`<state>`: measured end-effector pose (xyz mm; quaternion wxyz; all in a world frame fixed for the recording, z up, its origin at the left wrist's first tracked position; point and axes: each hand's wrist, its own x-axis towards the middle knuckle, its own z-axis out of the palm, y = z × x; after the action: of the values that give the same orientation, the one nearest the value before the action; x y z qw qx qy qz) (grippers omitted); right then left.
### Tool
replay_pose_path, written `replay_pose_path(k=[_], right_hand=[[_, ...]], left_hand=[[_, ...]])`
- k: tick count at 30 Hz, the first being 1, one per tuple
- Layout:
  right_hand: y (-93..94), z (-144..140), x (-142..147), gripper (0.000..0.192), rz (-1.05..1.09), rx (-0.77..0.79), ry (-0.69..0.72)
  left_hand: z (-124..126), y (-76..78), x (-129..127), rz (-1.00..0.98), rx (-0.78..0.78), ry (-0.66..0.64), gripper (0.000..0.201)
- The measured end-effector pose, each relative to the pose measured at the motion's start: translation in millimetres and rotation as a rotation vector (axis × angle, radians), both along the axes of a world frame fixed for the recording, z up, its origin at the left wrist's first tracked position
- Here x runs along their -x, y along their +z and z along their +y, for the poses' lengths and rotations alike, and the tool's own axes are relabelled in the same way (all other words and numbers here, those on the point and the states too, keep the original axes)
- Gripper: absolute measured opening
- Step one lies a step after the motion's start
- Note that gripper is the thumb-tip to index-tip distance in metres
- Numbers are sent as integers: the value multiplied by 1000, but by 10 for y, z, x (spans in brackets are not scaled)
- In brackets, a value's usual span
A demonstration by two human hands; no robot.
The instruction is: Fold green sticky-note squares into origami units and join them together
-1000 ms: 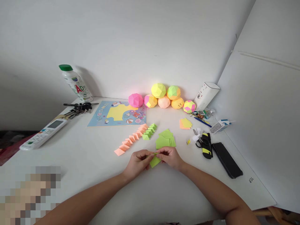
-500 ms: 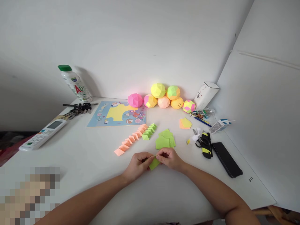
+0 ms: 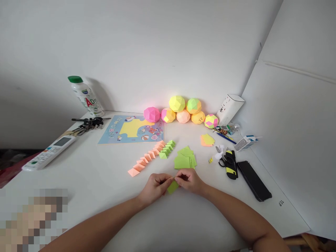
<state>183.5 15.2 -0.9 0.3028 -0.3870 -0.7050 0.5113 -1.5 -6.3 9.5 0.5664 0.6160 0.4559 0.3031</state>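
The left hand (image 3: 154, 186) and right hand (image 3: 189, 180) are both pinching a green paper (image 3: 173, 187) just above the table (image 3: 105, 185), creasing a fold that is probably needing a firmer press next

Six paper balls (image 3: 183, 111); two hands (image 3: 173, 182)

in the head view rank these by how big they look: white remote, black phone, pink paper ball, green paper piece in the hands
1. white remote
2. black phone
3. pink paper ball
4. green paper piece, partly hidden by the hands

The ball sits farther from the camera, so it may look smaller than it is.
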Motion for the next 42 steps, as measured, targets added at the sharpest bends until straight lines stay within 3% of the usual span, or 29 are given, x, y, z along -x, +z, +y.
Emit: replay_pose_path(k=[7,13,18,24,33,39,42], right_hand=[[-9,-5,-18,14,110,110,-53],[-91,21,-40,17,144,114,-61],[-91,19,-49,22,112,152,-21],[-76,-7,-37,25,3,13,10],[-125,11,-39,24,7,35,26],[-99,8,-36,24,-96,-168,22],[-103,4,-24,22,-84,-147,22]], left_hand=[[-1,-88,-11,18,45,37,42],[16,-139,-21,20,17,29,47],[36,-146,-52,-117,-148,108,44],[50,-208,-65,-231,-23,84,38],[44,-194,-55,-119,-67,0,44],[63,-221,-62,-13,-192,31,38],[69,-253,-54,-19,-191,50,35]])
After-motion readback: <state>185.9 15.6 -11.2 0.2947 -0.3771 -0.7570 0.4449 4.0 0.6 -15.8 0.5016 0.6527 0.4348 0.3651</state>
